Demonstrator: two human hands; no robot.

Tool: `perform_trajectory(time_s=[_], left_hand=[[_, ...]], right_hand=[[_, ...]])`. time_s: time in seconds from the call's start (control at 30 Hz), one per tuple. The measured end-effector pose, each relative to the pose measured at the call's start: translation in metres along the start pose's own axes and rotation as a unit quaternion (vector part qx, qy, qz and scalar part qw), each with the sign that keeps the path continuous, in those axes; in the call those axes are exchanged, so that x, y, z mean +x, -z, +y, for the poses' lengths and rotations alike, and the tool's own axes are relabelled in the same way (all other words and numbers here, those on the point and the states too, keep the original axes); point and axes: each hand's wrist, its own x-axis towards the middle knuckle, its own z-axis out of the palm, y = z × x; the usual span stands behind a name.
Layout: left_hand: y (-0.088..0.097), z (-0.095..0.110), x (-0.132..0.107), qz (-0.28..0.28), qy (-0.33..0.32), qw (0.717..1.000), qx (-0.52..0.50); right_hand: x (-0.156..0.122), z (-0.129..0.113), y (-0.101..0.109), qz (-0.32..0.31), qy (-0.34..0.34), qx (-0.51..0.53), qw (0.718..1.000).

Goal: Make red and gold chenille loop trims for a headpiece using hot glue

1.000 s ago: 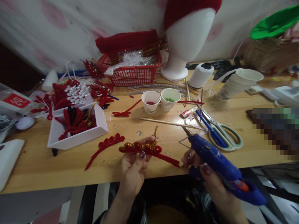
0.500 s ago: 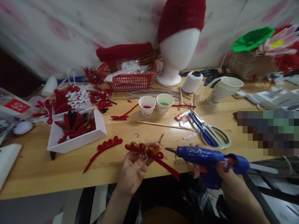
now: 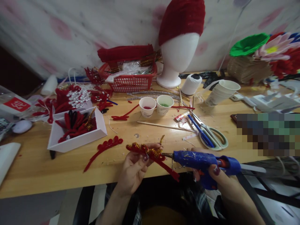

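Observation:
My left hand [image 3: 134, 168] pinches a red pipe-cleaner piece [image 3: 167, 167] with gold tinsel wound along its loops, held just above the table's front edge. My right hand [image 3: 222, 179] is wrapped round a blue hot glue gun [image 3: 194, 160], a clear glue stick [image 3: 253, 168] poking out of its back. The gun's nozzle points left, at the looped right part of the piece; whether it touches cannot be made out. Left of my left hand lies a similar red looped piece [image 3: 110, 143], without tinsel.
A white box [image 3: 79, 142] of red and black pieces stands at left. Two paper cups [image 3: 148, 112] hold red and green beads. Scissors [image 3: 217, 140] and a blue pen [image 3: 199, 129] lie beyond the glue gun. Behind are a red basket [image 3: 131, 83] and a white foam head [image 3: 179, 53].
My right hand has brought the glue gun leftward, so its nozzle is now at the red and gold piece. My left hand has stayed almost still with its hold kept.

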Motion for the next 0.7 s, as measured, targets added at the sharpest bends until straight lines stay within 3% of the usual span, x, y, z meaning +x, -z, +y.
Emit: perform_trajectory(time_s=[0.2, 0.7], left_hand=[[-0.002, 0.000, -0.002, 0.037, 0.005, 0.999, -0.001], [0.002, 0.000, -0.001, 0.020, -0.003, 1.000, 0.014]], right_hand=[[0.002, -0.003, 0.001, 0.003, -0.014, 0.026, 1.000], [-0.004, 0.007, 0.005, -0.033, 0.004, 0.026, 0.999]])
